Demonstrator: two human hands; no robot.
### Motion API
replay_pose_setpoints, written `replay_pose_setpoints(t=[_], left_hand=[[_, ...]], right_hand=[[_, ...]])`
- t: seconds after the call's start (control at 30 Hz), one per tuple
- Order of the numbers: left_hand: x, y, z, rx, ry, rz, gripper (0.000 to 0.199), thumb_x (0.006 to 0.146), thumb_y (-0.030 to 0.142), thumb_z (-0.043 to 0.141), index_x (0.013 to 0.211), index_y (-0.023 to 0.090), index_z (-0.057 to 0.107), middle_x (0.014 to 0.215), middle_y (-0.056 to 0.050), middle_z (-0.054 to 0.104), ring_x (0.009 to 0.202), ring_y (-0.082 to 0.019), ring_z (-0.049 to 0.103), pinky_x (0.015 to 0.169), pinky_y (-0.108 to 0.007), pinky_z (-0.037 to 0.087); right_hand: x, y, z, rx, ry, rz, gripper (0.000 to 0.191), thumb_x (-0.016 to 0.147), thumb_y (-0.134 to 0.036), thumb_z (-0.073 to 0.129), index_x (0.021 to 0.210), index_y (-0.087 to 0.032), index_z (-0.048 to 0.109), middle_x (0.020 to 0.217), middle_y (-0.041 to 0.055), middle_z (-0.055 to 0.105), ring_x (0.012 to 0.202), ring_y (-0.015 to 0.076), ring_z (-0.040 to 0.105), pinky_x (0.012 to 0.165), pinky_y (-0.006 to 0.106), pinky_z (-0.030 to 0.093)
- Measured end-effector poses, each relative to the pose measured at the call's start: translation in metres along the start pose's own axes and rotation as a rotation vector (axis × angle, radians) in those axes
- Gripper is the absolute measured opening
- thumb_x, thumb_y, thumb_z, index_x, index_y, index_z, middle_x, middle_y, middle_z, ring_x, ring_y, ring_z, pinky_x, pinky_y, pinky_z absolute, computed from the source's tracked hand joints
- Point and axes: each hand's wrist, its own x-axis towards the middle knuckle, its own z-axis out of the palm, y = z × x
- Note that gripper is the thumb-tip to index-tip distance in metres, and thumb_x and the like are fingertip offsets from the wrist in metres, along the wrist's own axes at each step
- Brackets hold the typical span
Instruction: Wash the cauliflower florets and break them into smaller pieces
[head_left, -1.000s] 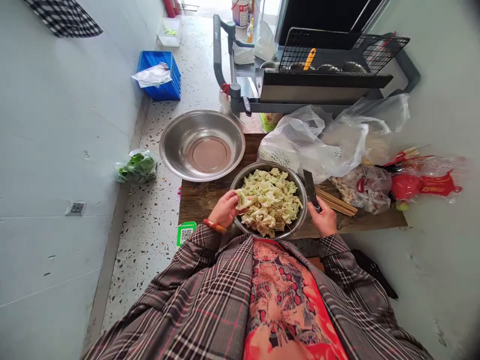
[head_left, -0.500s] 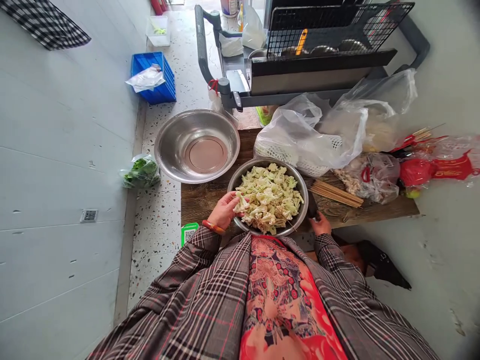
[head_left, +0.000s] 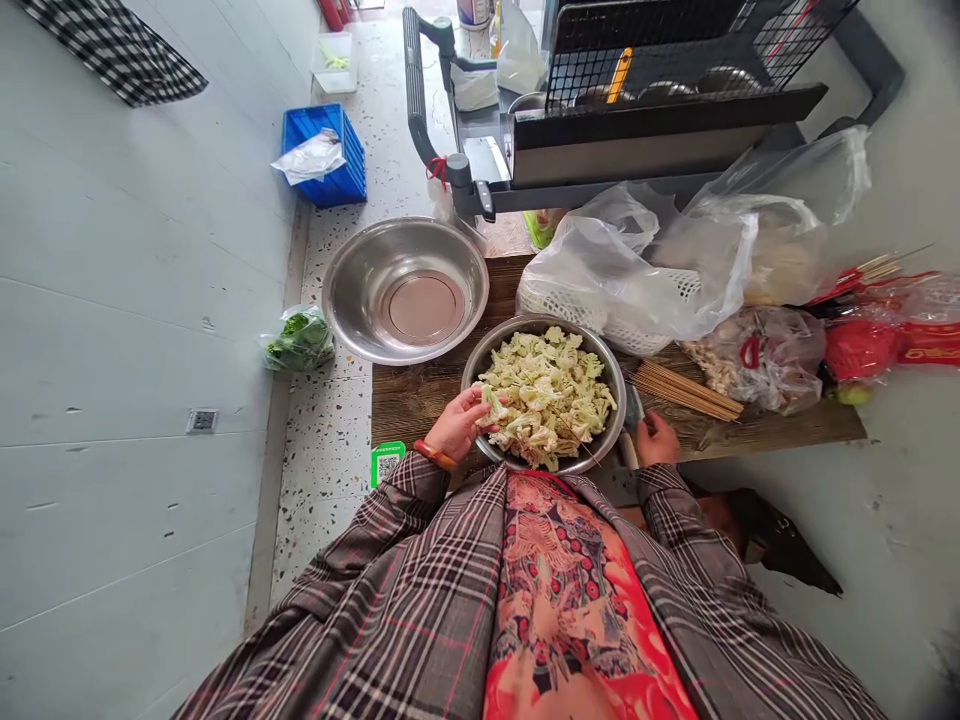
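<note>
A steel bowl [head_left: 619,385] heaped with cut cauliflower florets [head_left: 551,390] stands at the front of the wooden table. At its left rim my left hand [head_left: 457,425] is closed on a cauliflower floret [head_left: 493,405], pinched between thumb and fingers. My right hand [head_left: 657,440] is just right of the bowl, its fingers apart and slightly bent, with nothing visible in them. Between this hand and the bowl lies what looks like a knife [head_left: 630,448], its grey blade partly hidden by the rim. Thin bamboo skewers [head_left: 686,390] lie beyond my right hand.
A wide steel basin [head_left: 345,285] stands at the back left. Plastic bags [head_left: 600,265] fill the back right, and a bag with pale pieces [head_left: 765,355] sits beside the skewers. Behind the table is a cart [head_left: 660,160]. A green QR card [head_left: 387,464] is at the left edge.
My right hand has come off the dark knife-like thing and moved slightly right; that thing now shows a grey blade and pale handle. My left hand keeps its floret. The view has shifted slightly.
</note>
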Motion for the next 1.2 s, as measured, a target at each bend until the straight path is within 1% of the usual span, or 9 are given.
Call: replay_pose_setpoints(t=[0.1, 0.2, 0.27, 0.33, 0.53, 0.7, 0.9, 1.07, 1.2], left_hand=[[-0.001, 0.001, 0.005, -0.018, -0.029, -0.042, 0.036, 0.069, 0.023, 0.08, 0.091, 0.015, 0.052, 0.108, -0.012, 0.07, 0.081, -0.022, 0.072, 0.059, -0.027, 0.058], [0.0, 0.001, 0.008, 0.0, -0.045, -0.048, 0.04, 0.069, 0.026, 0.081, 0.092, 0.016, 0.05, 0.111, -0.012, 0.069, 0.076, -0.021, 0.073, 0.053, -0.025, 0.056], [-0.001, 0.002, 0.008, 0.021, -0.041, -0.032, 0.045, 0.067, 0.03, 0.082, 0.095, 0.017, 0.049, 0.112, -0.013, 0.069, 0.074, -0.021, 0.072, 0.045, -0.021, 0.051], [-0.002, 0.001, 0.006, 0.043, -0.028, -0.01, 0.048, 0.066, 0.031, 0.083, 0.097, 0.017, 0.049, 0.112, -0.012, 0.069, 0.07, -0.02, 0.071, 0.04, -0.018, 0.044], [-0.01, -0.004, -0.001, 0.059, -0.01, 0.012, 0.044, 0.067, 0.033, 0.084, 0.095, 0.015, 0.054, 0.112, -0.013, 0.07, 0.069, -0.014, 0.067, 0.042, -0.016, 0.035], [-0.012, -0.01, -0.004, -0.054, -0.065, -0.024, 0.045, 0.08, 0.043, 0.071, 0.114, 0.016, 0.059, 0.109, -0.013, 0.071, 0.073, -0.017, 0.067, 0.049, -0.022, 0.042], [-0.018, -0.014, -0.004, -0.169, -0.082, -0.029, 0.043, 0.083, 0.035, 0.064, 0.122, 0.016, 0.06, 0.108, -0.012, 0.07, 0.083, -0.021, 0.068, 0.06, -0.027, 0.051], [-0.021, -0.024, 0.001, -0.197, -0.049, 0.027, 0.039, 0.081, 0.027, 0.067, 0.118, 0.016, 0.062, 0.106, -0.012, 0.07, 0.09, -0.023, 0.069, 0.077, -0.034, 0.056], [-0.017, -0.035, 0.009, -0.179, 0.017, 0.055, 0.031, 0.082, 0.029, 0.069, 0.11, 0.017, 0.066, 0.1, -0.012, 0.07, 0.088, -0.021, 0.069, 0.079, -0.034, 0.057]], right_hand=[[-0.002, -0.041, -0.013, 0.139, 0.03, -0.095, 0.045, 0.089, -0.042, 0.043, 0.11, -0.013, 0.07, 0.099, 0.0131, 0.07, 0.087, 0.0233, 0.063, 0.084, 0.037, 0.048], [-0.013, -0.094, -0.012, 0.258, -0.188, -0.34, 0.035, 0.092, -0.041, 0.046, 0.102, -0.02, 0.072, 0.101, 0.0085, 0.072, 0.093, 0.0214, 0.065, 0.086, 0.034, 0.049], [-0.02, -0.121, -0.003, 0.202, -0.305, -0.459, 0.031, 0.093, -0.037, 0.046, 0.103, -0.022, 0.072, 0.103, 0.0082, 0.071, 0.096, 0.0216, 0.064, 0.088, 0.034, 0.048], [-0.025, -0.136, 0.009, 0.08, -0.347, -0.505, 0.028, 0.093, -0.033, 0.049, 0.104, -0.021, 0.071, 0.101, 0.009, 0.071, 0.095, 0.0226, 0.063, 0.088, 0.035, 0.046], [-0.02, -0.136, 0.032, -0.092, -0.34, -0.481, 0.023, 0.091, -0.025, 0.049, 0.098, -0.021, 0.071, 0.091, 0.0072, 0.068, 0.087, 0.0203, 0.06, 0.081, 0.03, 0.044], [-0.015, -0.131, 0.034, -0.005, -0.315, -0.447, 0.026, 0.089, -0.021, 0.044, 0.092, -0.02, 0.07, 0.092, 0.007, 0.067, 0.09, 0.0204, 0.059, 0.084, 0.031, 0.044], [-0.009, -0.135, 0.041, 0.067, -0.373, -0.428, 0.024, 0.087, -0.032, 0.051, 0.089, -0.018, 0.069, 0.089, 0.0081, 0.066, 0.086, 0.0212, 0.059, 0.082, 0.034, 0.045], [-0.004, -0.138, 0.03, 0.291, -0.363, -0.413, 0.025, 0.083, -0.036, 0.051, 0.087, -0.017, 0.067, 0.088, 0.0082, 0.066, 0.08, 0.0199, 0.059, 0.075, 0.032, 0.048], [0.0, -0.137, 0.014, 0.397, -0.343, -0.379, 0.029, 0.085, -0.039, 0.048, 0.087, -0.018, 0.067, 0.086, 0.0075, 0.067, 0.073, 0.0183, 0.059, 0.07, 0.031, 0.049]])
